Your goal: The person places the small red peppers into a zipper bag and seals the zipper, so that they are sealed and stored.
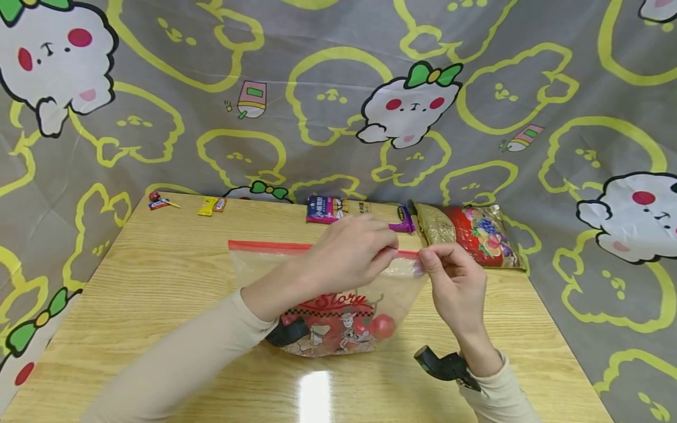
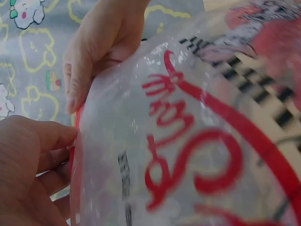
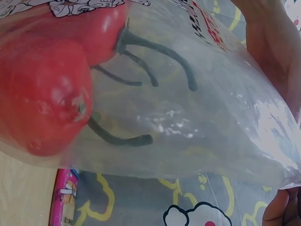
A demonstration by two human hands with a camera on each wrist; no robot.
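Observation:
A clear zip bag (image 1: 402, 282) with a red zip strip (image 1: 264, 245) stands on the table, printed with red lettering and cartoon figures. Inside are red, rounded vegetables (image 3: 47, 94) with long, curved green stems; their exact kind is unclear. My left hand (image 1: 354, 247) reaches across the bag's front and pinches the zip strip toward its right end. At the top right corner, my right hand (image 1: 457, 282) pinches the bag's edge between thumb and fingers. The left wrist view shows both hands close together along the strip.
A purple snack packet (image 1: 325, 210) lies behind the bag, and a gold and red fruit-printed bag (image 1: 486, 235) at the back right. Small sweets (image 1: 207, 205) and a lollipop (image 1: 155, 197) lie back left. A patterned grey cloth (image 1: 328, 117) rises around the wooden table (image 1: 132, 282).

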